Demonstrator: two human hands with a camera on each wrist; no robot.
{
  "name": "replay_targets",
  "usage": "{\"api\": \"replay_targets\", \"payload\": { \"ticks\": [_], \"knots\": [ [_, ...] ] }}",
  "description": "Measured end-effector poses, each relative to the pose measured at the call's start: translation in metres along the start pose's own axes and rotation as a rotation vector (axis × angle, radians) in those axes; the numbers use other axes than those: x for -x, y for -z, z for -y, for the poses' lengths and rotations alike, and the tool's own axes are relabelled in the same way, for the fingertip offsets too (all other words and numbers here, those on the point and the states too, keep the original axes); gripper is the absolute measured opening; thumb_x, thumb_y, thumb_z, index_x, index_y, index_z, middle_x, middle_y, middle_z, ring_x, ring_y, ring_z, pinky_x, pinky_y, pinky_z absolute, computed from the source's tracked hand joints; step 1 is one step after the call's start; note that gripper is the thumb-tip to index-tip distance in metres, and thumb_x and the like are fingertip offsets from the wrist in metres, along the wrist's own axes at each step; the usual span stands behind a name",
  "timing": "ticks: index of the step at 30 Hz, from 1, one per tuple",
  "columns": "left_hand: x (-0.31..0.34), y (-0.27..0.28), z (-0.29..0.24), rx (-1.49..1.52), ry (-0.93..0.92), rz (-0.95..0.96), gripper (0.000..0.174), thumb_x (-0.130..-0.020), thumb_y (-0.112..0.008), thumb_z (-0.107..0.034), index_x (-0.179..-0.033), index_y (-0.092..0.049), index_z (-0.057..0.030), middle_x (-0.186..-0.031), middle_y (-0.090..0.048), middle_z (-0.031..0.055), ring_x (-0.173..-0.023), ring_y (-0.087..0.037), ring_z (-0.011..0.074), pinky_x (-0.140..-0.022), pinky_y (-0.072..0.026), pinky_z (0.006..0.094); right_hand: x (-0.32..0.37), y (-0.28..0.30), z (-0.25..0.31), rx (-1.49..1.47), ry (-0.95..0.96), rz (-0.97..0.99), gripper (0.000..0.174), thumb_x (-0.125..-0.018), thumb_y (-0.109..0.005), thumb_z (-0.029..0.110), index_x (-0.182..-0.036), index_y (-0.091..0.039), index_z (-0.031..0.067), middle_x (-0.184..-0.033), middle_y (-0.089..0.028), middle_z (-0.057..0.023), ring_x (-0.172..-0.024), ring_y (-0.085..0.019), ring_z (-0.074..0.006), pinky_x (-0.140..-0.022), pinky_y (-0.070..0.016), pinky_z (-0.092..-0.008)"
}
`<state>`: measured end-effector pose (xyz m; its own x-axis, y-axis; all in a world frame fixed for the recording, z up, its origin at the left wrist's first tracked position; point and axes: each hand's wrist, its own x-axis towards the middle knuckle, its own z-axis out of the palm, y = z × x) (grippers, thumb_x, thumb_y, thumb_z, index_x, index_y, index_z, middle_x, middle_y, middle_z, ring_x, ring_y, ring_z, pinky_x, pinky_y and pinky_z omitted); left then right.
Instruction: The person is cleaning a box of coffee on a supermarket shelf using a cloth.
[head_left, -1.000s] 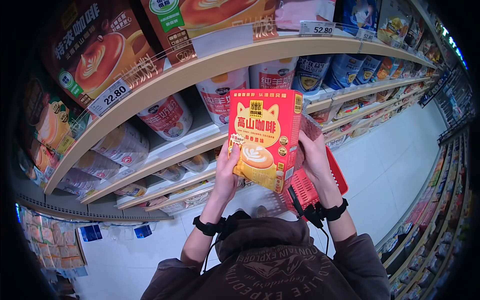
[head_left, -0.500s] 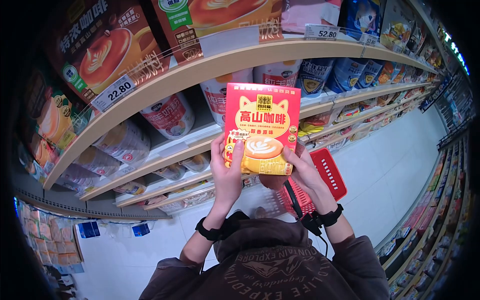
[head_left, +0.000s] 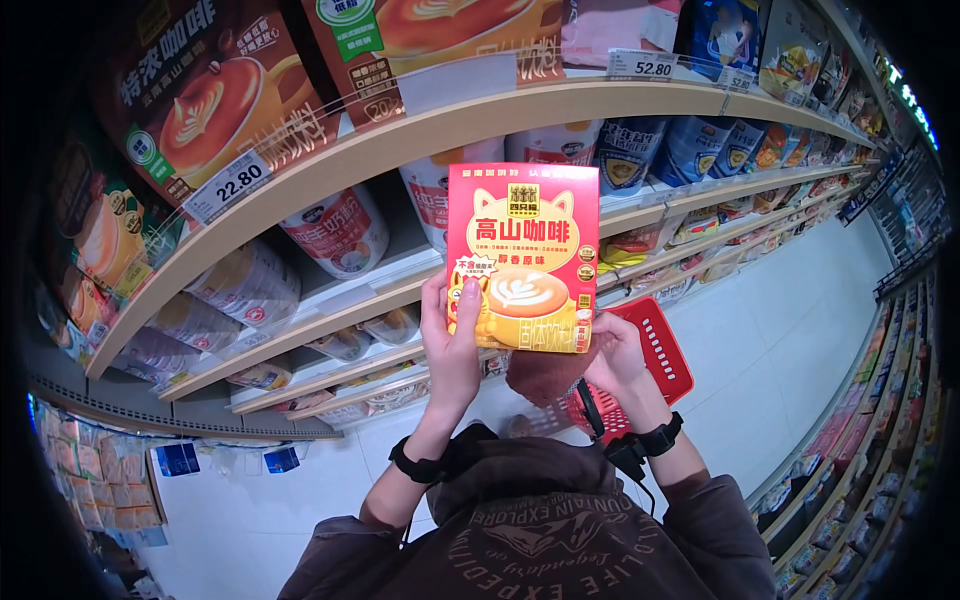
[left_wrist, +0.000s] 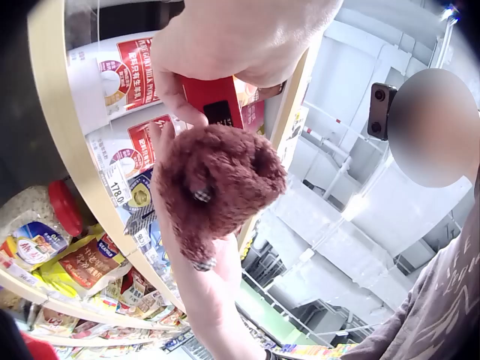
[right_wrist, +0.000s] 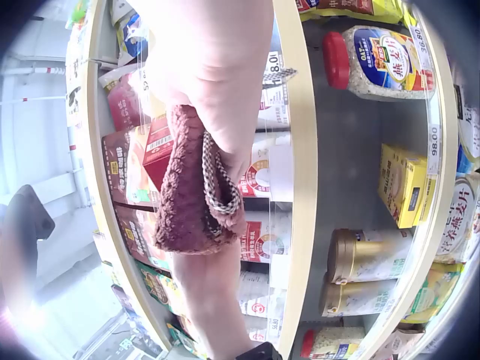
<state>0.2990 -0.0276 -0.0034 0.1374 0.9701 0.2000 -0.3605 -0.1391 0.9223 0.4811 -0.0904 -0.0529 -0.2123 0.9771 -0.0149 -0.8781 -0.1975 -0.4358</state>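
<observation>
My left hand (head_left: pixel 455 345) grips a red and yellow coffee box (head_left: pixel 522 225) by its lower left, thumb on the front. The box stands facing me, with a cat-ear outline and a latte cup on it. My right hand (head_left: pixel 622 350) holds a fuzzy reddish-brown fabric piece (head_left: pixel 548 375) just below the box, close to its lower right corner. In the right wrist view, the fabric piece (right_wrist: pixel 184 195) hangs folded from the fingers and shows a checkered trim (right_wrist: pixel 219 180). Its fuzzy side (left_wrist: pixel 217 169) faces the left wrist camera, below the red box end (left_wrist: pixel 210 94).
A curved shelf edge (head_left: pixel 400 110) with price tags crosses the front. Large brown coffee boxes (head_left: pixel 200 100) stand above it, white and pink cans (head_left: pixel 335 235) below. A red shopping basket (head_left: pixel 655 350) is beyond my right hand. More shelves (head_left: pixel 850 480) line the right.
The box has turned from showing its right side to facing me. My right hand has come off the box front and moved lower, and the fuzzy piece shows more below the box.
</observation>
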Motion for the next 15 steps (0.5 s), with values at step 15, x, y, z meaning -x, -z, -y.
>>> {"api": "replay_targets", "payload": {
  "ticks": [15],
  "knots": [
    [0.005, -0.001, 0.006, 0.003, 0.051, -0.019, 0.029, -0.097, -0.052, -0.019, -0.117, -0.042, 0.0003, -0.109, -0.058, 0.0106, -0.098, -0.057, 0.0105, -0.085, -0.0466, 0.0258, -0.02, -0.049, 0.024, 0.382, 0.355, -0.383, 0.038, -0.098, -0.049, 0.027, -0.126, -0.051, 0.0008, -0.122, -0.06, -0.0069, -0.111, -0.058, -0.0145, -0.094, -0.0461, -0.0292]
  ]
}}
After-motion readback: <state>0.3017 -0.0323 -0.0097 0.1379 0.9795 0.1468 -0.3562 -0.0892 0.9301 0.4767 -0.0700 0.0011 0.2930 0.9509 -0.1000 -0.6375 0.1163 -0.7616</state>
